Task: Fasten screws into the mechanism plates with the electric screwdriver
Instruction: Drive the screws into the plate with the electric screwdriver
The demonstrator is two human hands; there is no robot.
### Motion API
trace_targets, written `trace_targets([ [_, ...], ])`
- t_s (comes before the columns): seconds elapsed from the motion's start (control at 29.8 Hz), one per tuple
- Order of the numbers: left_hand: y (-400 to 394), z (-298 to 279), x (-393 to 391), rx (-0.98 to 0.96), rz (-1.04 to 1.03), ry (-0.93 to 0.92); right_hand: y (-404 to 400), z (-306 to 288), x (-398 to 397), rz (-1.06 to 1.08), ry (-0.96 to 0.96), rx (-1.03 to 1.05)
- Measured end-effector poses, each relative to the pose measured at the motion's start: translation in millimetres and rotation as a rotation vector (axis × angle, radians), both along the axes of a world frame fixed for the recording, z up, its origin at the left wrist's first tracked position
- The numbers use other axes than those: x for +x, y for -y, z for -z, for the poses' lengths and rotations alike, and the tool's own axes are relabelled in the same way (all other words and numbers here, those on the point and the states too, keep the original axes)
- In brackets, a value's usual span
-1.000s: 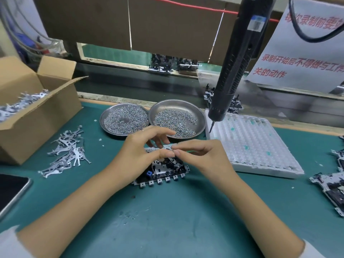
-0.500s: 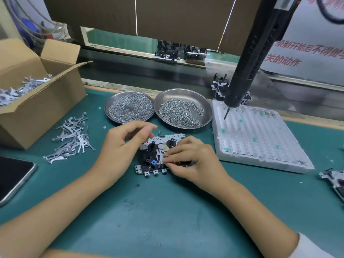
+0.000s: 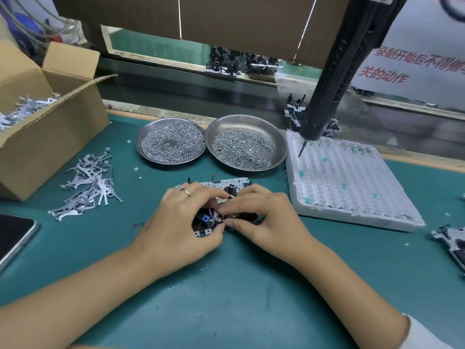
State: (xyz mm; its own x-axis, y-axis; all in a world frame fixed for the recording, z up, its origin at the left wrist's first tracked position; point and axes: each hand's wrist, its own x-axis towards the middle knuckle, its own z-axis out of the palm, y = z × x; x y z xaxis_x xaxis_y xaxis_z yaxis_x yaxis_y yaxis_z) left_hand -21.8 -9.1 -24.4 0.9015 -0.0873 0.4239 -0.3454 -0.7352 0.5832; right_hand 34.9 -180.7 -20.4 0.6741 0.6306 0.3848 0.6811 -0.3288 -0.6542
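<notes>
Both hands curl onto the mechanism plate (image 3: 224,183) flat on the bench (image 3: 251,285), left hand (image 3: 183,217) gripping its near-left edge, right hand (image 3: 264,212) pinching a small part at centre, while the electric screwdriver (image 3: 334,79) hangs untouched up and to the right, nearer the right hand, tip down.

Both hands meet over the mechanism plate (image 3: 221,183) on the green counter (image 3: 251,298). The left hand (image 3: 181,222) curls over the plate's near left part, thumb at its front edge; the right hand (image 3: 264,217) pinches a small part at its middle. Just beyond the hands sit two dishes (image 3: 247,142) of screws (image 3: 171,144). The screwdriver (image 3: 334,71) hangs up and right of the right hand, tip over a white tray (image 3: 352,187). Left of the left hand lie metal levers (image 3: 88,187), a box (image 3: 50,137) and a phone (image 3: 12,235).
</notes>
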Motion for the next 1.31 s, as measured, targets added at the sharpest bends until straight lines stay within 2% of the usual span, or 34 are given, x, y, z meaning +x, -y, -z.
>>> trace_targets([
  [0.27, 0.4, 4.4, 3.7, -0.024, -0.020, -0.036, 2.2, -1.2, -1.1, 0.004, -0.064, 0.014],
  [0.37, -0.1, 5.3, 4.7, -0.050, -0.010, -0.039, 1.7, -2.5, -3.5, 0.028, -0.025, 0.019],
  [0.44, -0.6, 6.2, 4.5, -0.051, -0.014, -0.032, 2.0, -6.5, -5.7, 0.141, 0.091, 0.147],
  [0.54, -1.7, 6.9, 4.2, -0.078, -0.007, -0.042, 6.2, -25.9, -0.5, 0.498, 0.367, 0.456],
  [0.57, -1.9, 6.9, 4.2, -0.092, -0.006, -0.044, 8.5, -36.0, 5.6, 0.612, 0.405, 0.539],
  [0.64, -1.7, 5.7, 4.6, -0.114, -0.004, -0.043, 12.5, -61.9, 21.7, 0.724, 0.304, 0.616],
  [0.7, -1.2, 4.3, 4.8, -0.135, -0.007, -0.046, 11.9, -86.6, 36.4, 0.649, 0.166, 0.634],
  [0.84, -0.7, 6.0, 3.3, -0.160, -0.006, -0.040, -2.3, -105.0, 50.0, 0.543, 0.105, 0.682],
  [0.94, 0.7, 7.6, 3.5, -0.170, -0.010, -0.028, -15.1, -102.2, 44.6, 0.456, 0.010, 0.783],
  [1.04, 0.6, 6.6, 6.3, -0.188, -0.016, -0.024, -24.5, -94.8, 30.3, 0.354, -0.011, 0.781],
  [1.17, 0.6, 3.0, 10.2, -0.188, -0.018, -0.007, -39.0, -79.3, 12.7, 0.198, -0.148, 0.848],
  [1.31, -1.4, 5.4, 7.5, -0.213, -0.010, -0.016, -51.7, -65.5, 1.7, 0.183, -0.203, 0.906],
])
